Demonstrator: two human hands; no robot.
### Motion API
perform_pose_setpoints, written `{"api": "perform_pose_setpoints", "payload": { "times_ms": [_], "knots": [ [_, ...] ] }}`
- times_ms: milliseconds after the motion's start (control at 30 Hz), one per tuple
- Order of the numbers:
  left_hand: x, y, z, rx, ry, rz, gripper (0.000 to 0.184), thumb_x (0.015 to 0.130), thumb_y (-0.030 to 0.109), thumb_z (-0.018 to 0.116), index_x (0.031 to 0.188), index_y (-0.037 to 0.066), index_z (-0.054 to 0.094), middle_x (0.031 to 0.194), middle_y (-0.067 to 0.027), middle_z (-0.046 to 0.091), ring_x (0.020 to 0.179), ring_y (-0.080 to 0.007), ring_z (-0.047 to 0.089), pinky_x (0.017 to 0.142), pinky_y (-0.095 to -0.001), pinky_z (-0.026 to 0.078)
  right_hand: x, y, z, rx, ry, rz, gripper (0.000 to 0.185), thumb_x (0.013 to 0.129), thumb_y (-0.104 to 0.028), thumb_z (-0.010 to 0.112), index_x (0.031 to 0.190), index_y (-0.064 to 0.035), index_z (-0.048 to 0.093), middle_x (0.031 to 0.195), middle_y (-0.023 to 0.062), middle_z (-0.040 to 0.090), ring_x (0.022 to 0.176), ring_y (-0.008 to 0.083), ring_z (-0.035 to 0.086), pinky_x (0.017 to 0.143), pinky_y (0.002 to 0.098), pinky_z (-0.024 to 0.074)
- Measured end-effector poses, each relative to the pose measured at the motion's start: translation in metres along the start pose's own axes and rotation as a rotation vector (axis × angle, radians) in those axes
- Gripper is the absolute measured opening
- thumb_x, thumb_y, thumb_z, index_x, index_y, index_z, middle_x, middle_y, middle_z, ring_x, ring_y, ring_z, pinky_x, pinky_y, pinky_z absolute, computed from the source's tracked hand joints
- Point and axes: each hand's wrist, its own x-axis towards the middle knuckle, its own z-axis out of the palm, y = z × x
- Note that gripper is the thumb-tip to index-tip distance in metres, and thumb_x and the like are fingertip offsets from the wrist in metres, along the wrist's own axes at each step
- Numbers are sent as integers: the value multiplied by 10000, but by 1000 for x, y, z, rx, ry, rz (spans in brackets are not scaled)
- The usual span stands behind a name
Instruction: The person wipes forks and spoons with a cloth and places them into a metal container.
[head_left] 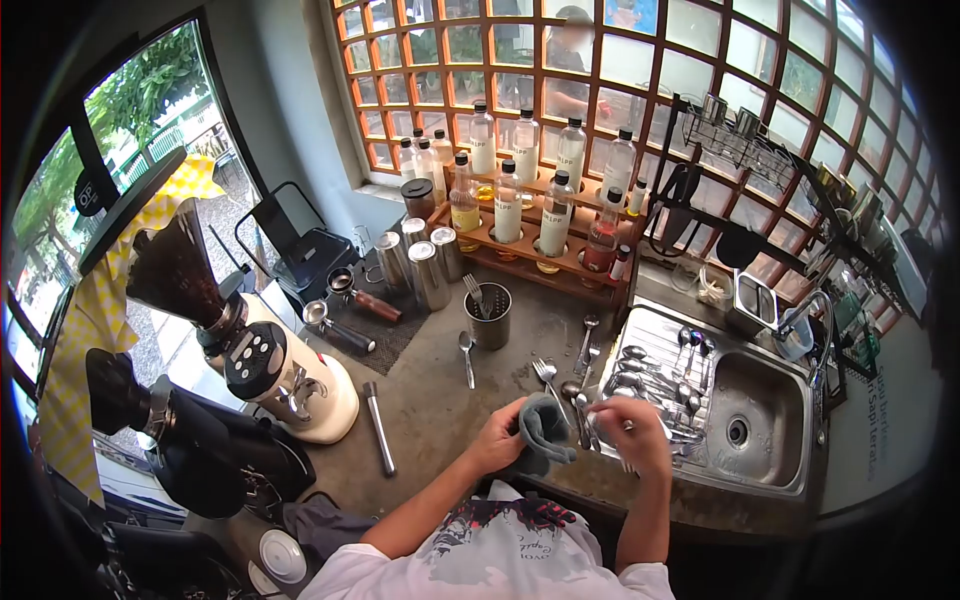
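My left hand (500,437) is closed around a folded grey-green cloth (544,436) above the counter's front edge. My right hand (637,432) is raised just right of the cloth, its fingers curled together. A small shiny bit shows at its fingertips, but I cannot make out what it is. Beyond the cloth, several spoons and forks (548,376) lie on the counter. A perforated metal cutlery holder (490,325) stands farther back with a fork (475,293) in it. Beside the holder lies a single spoon (467,358). More cutlery (630,380) is heaped on the sink's drainboard.
The steel sink (803,430) is at the right. Syrup bottles (508,215) fill a wooden rack (480,238) at the back. A coffee grinder (290,385), a tamper-like rod (380,430), portafilters (365,300) and metal canisters (430,275) stand or lie to the left.
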Motion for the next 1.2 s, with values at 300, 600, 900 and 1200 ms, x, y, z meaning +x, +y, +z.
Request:
{"api": "perform_pose_setpoints", "payload": {
  "times_ms": [300,600,900,1200],
  "knots": [
    [-6,13,-19,393,-166,-88,197,855,37,557,1049,7,563,911,-14,614,830,-77,559,746,-242,470,8,4,23,-162,-464,-44,114,807,-129,662,812,-15,648,645,125,602,534,226,573,514,298,439],
    [-13,5,-34,71,291,11,125,825,15,558,949,4,571,818,-16,606,767,-60,538,688,-238,466,2,16,6,-62,-374,124,158,810,-147,668,906,-25,641,727,114,636,620,216,631,583,308,483],
    [-16,9,-41,204,136,29,143,825,44,602,960,9,574,821,1,603,764,-49,532,682,-228,463,-4,21,13,470,255,157,102,861,-77,627,856,18,588,688,67,626,601,96,608,545,225,480],
    [-21,6,-37,268,71,109,180,832,77,610,993,6,577,841,-47,616,771,-89,551,693,-255,463,-9,20,17,332,380,-13,140,860,-112,642,838,4,567,662,49,607,599,93,593,530,203,452]
  ]
}}
